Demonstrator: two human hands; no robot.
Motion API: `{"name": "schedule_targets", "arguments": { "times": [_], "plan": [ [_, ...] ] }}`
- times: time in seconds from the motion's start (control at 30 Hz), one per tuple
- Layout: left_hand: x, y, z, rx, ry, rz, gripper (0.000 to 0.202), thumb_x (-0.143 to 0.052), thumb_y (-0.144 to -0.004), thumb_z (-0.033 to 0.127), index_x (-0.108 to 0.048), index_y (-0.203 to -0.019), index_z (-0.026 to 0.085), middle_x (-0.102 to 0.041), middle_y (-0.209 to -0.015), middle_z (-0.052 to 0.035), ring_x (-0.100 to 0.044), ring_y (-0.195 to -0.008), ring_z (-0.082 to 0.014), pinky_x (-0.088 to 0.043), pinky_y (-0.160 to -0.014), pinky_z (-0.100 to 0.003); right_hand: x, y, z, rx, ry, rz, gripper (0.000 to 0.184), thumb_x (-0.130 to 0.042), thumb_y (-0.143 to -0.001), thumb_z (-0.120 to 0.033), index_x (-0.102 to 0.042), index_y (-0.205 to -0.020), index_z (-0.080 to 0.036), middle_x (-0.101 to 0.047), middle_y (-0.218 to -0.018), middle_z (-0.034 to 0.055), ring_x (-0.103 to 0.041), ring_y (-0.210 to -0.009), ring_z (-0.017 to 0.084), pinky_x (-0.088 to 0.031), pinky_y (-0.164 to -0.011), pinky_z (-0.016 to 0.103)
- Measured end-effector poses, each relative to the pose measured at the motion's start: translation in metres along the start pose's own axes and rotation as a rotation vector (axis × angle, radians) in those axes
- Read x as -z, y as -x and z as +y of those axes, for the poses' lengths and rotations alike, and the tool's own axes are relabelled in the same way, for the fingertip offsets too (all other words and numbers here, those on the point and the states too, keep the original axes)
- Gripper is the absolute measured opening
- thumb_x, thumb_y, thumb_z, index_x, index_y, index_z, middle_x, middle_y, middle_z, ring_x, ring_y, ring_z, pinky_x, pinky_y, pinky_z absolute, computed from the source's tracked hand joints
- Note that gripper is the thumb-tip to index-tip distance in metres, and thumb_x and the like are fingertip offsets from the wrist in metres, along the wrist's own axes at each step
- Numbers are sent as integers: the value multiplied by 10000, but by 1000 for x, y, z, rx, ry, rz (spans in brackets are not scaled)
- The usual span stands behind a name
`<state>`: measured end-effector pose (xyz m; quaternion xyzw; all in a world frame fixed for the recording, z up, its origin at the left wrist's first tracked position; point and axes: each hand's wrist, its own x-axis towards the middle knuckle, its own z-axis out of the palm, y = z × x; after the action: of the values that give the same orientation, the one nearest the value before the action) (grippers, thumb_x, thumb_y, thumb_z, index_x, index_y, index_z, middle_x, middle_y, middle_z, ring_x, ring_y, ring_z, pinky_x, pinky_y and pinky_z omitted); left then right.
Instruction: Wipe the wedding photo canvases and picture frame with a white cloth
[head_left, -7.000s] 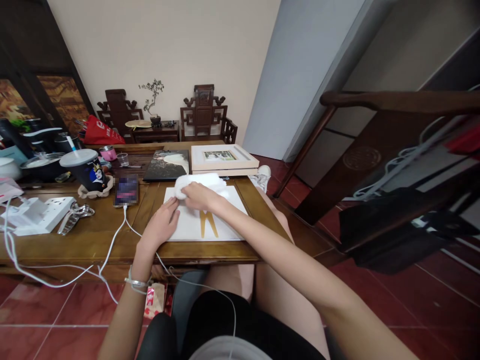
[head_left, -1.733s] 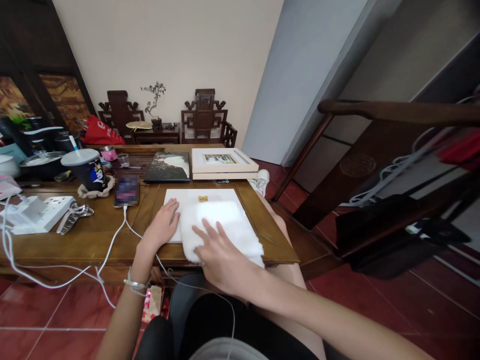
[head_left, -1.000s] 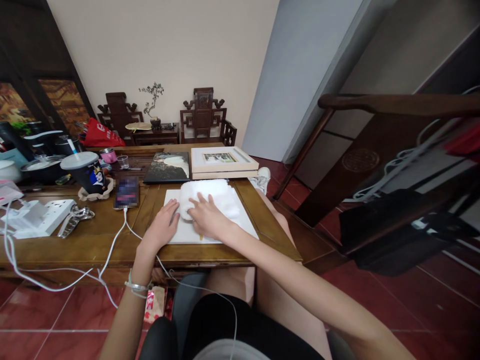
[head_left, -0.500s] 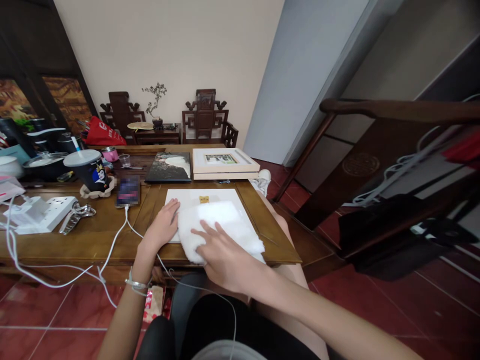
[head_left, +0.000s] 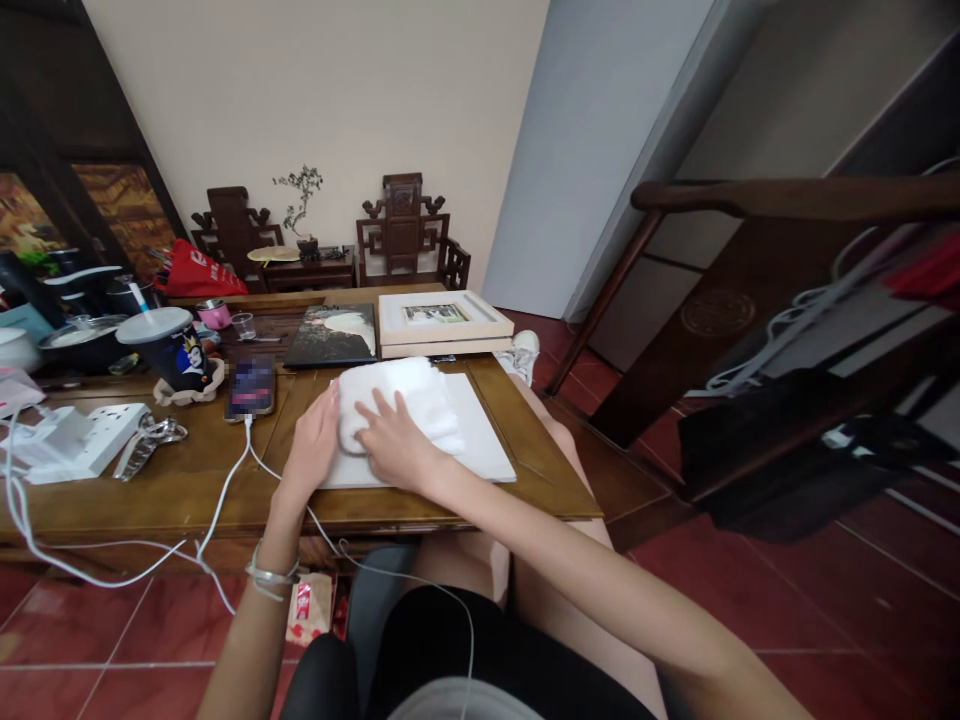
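A folded white towel (head_left: 401,385) lies on a flat white board (head_left: 480,440) near the table's front edge. My right hand (head_left: 394,440) presses on the towel from above, its fingers spread apart. Beside the towel, my left hand (head_left: 316,435) rests along the board's left edge with fingers stretched out; its fingertips come close to the towel. The towel covers the board's upper left part, while the right side and lower corner stay visible.
Behind the board lie a dark picture (head_left: 332,335) and a pale picture frame (head_left: 446,325). To the left are a phone (head_left: 251,387) on a white cable, a lidded cup (head_left: 169,350) and a power strip (head_left: 94,445). A wooden chair (head_left: 705,310) stands at the right.
My right hand and the towel have moved away from me and to the left, uncovering the board's lower right part. A yellow patch on the board is now covered. My left hand stays at the edge.
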<state>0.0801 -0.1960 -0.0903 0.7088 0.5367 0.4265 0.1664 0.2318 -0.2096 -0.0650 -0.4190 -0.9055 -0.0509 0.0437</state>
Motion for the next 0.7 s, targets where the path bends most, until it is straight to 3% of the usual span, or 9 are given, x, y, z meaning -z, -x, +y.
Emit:
{"name": "schedule_targets", "arguments": {
  "times": [0.17, 0.27, 0.37, 0.47, 0.7],
  "plan": [
    [0, 1, 3, -8, -2, 13, 584, -194, -987, 452, -454, -1385, 114, -464, -1457, -105, -394, -1374, -175, -270, -1168, -369, 13, 43, -17, 210, -100, -37, 356, -472, -812, -117, -706, -1080, -120, -452, -1454, 151, -266, -1398, 386, -217, -1113, 597],
    [-3, 2, 2, -43, -34, -17, 567, -208, -987, 440, -499, -1349, 113, -474, -1447, -111, -417, -1360, -184, -290, -1162, -389, 25, 67, -20, 202, -170, -111, 347, -496, -771, -93, -714, -1038, -134, -490, -1431, 118, -300, -1393, 350, -229, -1131, 550],
    [-6, 2, -3, -70, -102, -76, 542, -240, -984, 416, -555, -1290, 100, -512, -1409, -132, -444, -1342, -216, -296, -1158, -415, 31, 75, -15, 120, -178, -93, 326, -499, -765, -91, -714, -1006, -136, -583, -1326, 138, -390, -1349, 316, -256, -1129, 492],
    [-8, 2, -9, -117, -183, -130, 481, -318, -966, 379, -559, -1284, 109, -512, -1406, -137, -459, -1329, -243, -309, -1150, -430, 28, 58, -2, 23, -96, -62, 315, -488, -791, -99, -703, -1021, -121, -641, -1209, 172, -444, -1300, 320, -281, -1106, 471],
    [-6, 2, -11, -170, -262, -220, 401, -366, -929, 267, -626, -1201, 130, -573, -1348, -123, -455, -1328, -258, -344, -1130, -414, 20, -23, 35, -136, -63, -41, 323, -429, -848, -115, -675, -1056, -97, -677, -1082, 201, -595, -1099, 321, -443, -905, 400]
  ]
}}
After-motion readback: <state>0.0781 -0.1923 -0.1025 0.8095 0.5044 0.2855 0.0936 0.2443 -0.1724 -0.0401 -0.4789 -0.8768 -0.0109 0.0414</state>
